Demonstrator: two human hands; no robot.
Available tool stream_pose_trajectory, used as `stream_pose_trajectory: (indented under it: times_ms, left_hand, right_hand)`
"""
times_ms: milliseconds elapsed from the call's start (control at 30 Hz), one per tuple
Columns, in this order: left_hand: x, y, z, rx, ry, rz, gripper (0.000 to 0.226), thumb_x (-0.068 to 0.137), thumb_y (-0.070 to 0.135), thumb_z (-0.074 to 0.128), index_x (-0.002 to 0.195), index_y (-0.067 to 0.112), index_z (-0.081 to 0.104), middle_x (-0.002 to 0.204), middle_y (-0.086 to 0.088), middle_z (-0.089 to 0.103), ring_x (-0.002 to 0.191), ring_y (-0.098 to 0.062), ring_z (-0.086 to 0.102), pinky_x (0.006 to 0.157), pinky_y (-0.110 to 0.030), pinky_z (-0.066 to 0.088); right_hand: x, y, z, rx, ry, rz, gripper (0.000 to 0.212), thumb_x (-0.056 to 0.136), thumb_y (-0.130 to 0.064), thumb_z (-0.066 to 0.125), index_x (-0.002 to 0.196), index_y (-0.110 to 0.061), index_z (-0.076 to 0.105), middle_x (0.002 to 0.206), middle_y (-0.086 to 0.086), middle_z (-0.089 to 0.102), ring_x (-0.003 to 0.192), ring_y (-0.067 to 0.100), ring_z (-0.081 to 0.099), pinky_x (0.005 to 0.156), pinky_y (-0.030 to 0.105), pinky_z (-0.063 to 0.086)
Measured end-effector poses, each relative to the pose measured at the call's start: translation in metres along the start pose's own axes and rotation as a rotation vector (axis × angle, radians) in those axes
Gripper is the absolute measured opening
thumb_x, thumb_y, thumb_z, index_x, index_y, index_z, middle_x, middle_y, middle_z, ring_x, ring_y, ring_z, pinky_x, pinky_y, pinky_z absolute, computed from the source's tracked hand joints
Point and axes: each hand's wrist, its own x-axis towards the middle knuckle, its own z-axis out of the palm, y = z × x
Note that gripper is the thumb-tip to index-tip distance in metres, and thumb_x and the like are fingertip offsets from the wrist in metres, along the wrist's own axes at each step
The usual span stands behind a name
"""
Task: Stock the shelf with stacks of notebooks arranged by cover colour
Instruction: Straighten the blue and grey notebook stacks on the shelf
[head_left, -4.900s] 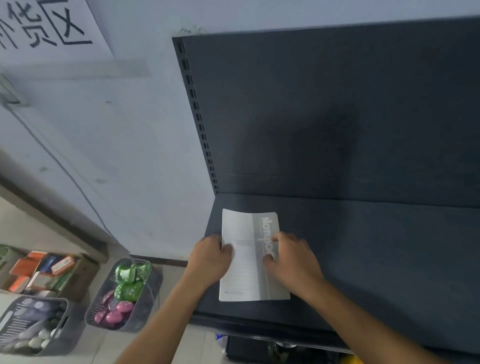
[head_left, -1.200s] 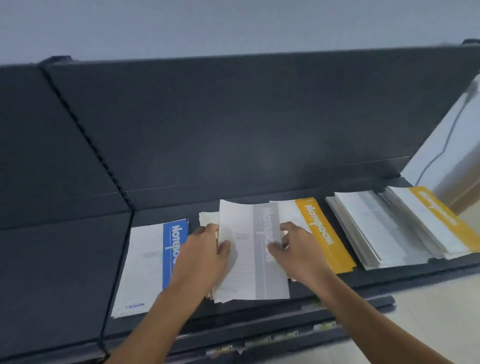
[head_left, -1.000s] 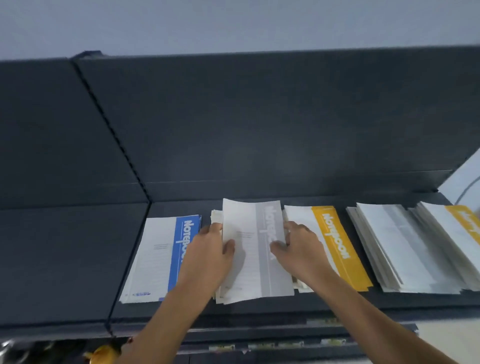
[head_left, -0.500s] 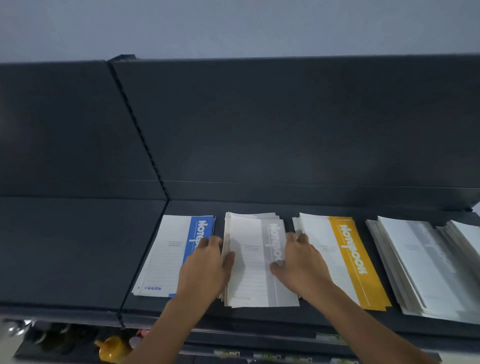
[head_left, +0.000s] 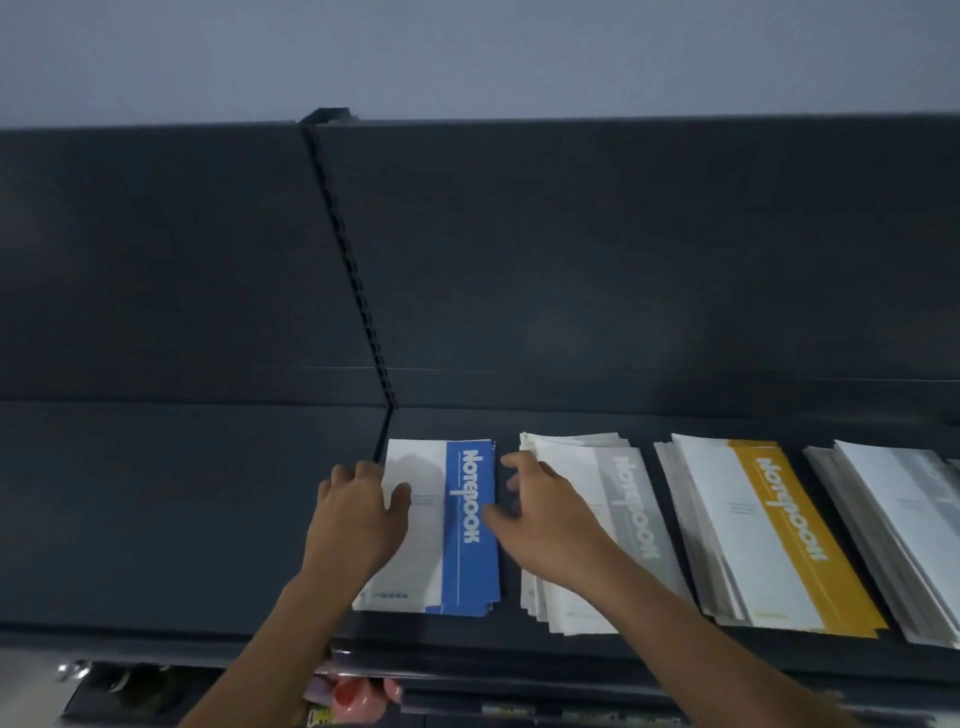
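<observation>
Left hand (head_left: 358, 514) grips the left edge of the blue notebook stack (head_left: 460, 525) on the shelf (head_left: 182, 519), thumb on its cover. I see the right hand (head_left: 545, 519) loosely spread at its right edge; grey stack (head_left: 628, 499) and yellow stack (head_left: 779, 530) lie beyond.

Left of the slotted black upright post (head_left: 345, 260), the dark grey metal shelf (head_left: 182, 519) offers a broad bare board where a hand could come in flat. The tall dark back panel (head_left: 571, 260) closes the rear. Rightward, four piles block the board: the blue-striped notebook stack (head_left: 470, 519), grey-striped notebook stack (head_left: 628, 519), yellow-striped notebook stack (head_left: 774, 530) and a pale stack (head_left: 904, 519) cut by the frame edge. The lanes between are narrow — the right hand (head_left: 540, 519), blurred and seemingly loose-fingered, fills the first; the left hand (head_left: 358, 514) grips the blue pile's left edge.
</observation>
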Motion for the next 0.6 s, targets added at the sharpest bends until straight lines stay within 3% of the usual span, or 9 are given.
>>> stream_pose_trajectory:
  times_ms: [67, 167, 267, 400, 500, 600]
  left_hand:
    - [0.013, -0.012, -0.002, -0.024, -0.058, -0.011, 0.041, 0.099, 0.041, 0.055, 0.124, 0.008, 0.057, 0.122, -0.014, 0.055, 0.117, -0.034, 0.050, 0.092, -0.038, 0.042]
    - [0.027, -0.023, 0.001, -0.036, -0.129, 0.001, 0.042, 0.100, 0.044, 0.054, 0.124, 0.010, 0.054, 0.123, -0.012, 0.052, 0.113, -0.032, 0.053, 0.090, -0.037, 0.042]
    - [0.030, -0.029, 0.006, -0.053, -0.206, -0.001, 0.040, 0.100, 0.044, 0.053, 0.120, 0.010, 0.054, 0.119, -0.011, 0.056, 0.109, -0.029, 0.057, 0.086, -0.036, 0.045]
    - [0.033, -0.028, 0.009, -0.087, -0.235, 0.017, 0.035, 0.100, 0.045, 0.054, 0.110, 0.011, 0.052, 0.110, -0.009, 0.061, 0.099, -0.026, 0.060, 0.077, -0.034, 0.047]
    - [0.035, -0.025, 0.010, -0.105, -0.247, -0.024, 0.035, 0.099, 0.044, 0.055, 0.107, 0.011, 0.051, 0.105, -0.007, 0.063, 0.094, -0.025, 0.063, 0.073, -0.033, 0.048]
    - [0.037, -0.022, 0.011, -0.140, -0.275, -0.068, 0.040, 0.098, 0.045, 0.056, 0.112, 0.009, 0.051, 0.104, -0.003, 0.062, 0.090, -0.022, 0.062, 0.069, -0.031, 0.046]
  right_hand:
    - [0.010, -0.015, 0.014, 0.091, -0.035, 0.079, 0.060, 0.097, -0.034, 0.061, 0.148, -0.020, 0.032, 0.134, 0.002, 0.049, 0.093, 0.014, 0.063, 0.080, 0.033, 0.056]
    - [0.024, -0.026, 0.034, 0.142, -0.005, 0.174, 0.062, 0.094, -0.033, 0.061, 0.146, -0.018, 0.032, 0.136, 0.006, 0.047, 0.111, 0.023, 0.059, 0.092, 0.045, 0.055]
    - [0.027, -0.031, 0.048, 0.159, 0.039, 0.255, 0.050, 0.091, -0.033, 0.062, 0.133, -0.021, 0.038, 0.126, 0.003, 0.049, 0.106, 0.017, 0.055, 0.079, 0.034, 0.054]
    - [0.028, -0.029, 0.059, 0.142, 0.063, 0.306, 0.039, 0.092, -0.036, 0.061, 0.123, -0.023, 0.041, 0.120, -0.001, 0.053, 0.085, 0.002, 0.052, 0.055, 0.016, 0.037]
    - [0.028, -0.028, 0.062, 0.149, 0.088, 0.357, 0.035, 0.094, -0.036, 0.059, 0.120, -0.022, 0.041, 0.119, -0.003, 0.053, 0.085, 0.002, 0.052, 0.052, 0.016, 0.036]
    - [0.028, -0.030, 0.068, 0.162, 0.086, 0.371, 0.039, 0.095, -0.033, 0.059, 0.126, -0.022, 0.039, 0.119, -0.001, 0.058, 0.096, 0.013, 0.060, 0.055, 0.020, 0.041]
